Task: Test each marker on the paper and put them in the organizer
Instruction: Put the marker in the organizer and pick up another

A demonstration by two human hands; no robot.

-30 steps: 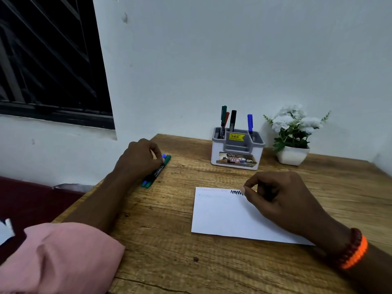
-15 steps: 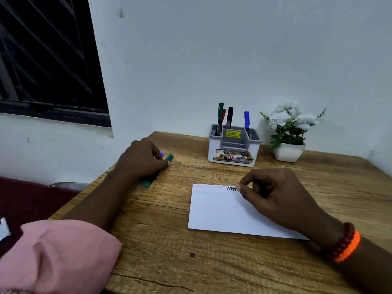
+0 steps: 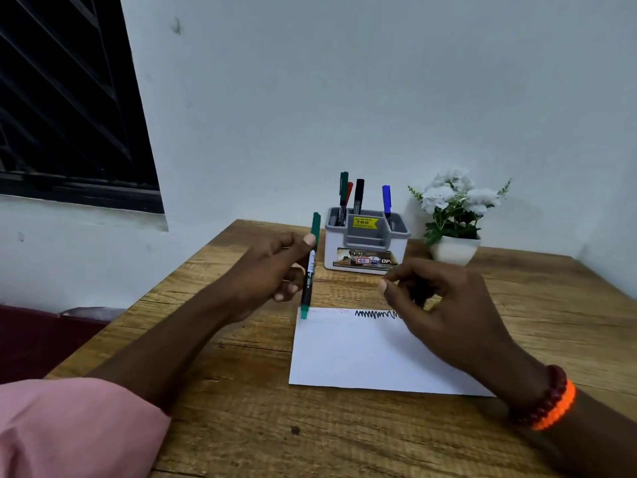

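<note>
Lifted off the bench since earlier, the left hand grips a green marker upright beside the paper; the right hand hovers, fingers curled, holding nothing visible.

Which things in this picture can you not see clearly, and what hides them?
- Right hand, head view: its curled fingers hide whether they hold anything.
- Paper: the right hand covers the end of the black scribble; the faint marks at the top left are too pale to read.
- Green marker in the left hand: its label is too small to read.
- Organizer: its walls hide the markers' lower parts.
</note>
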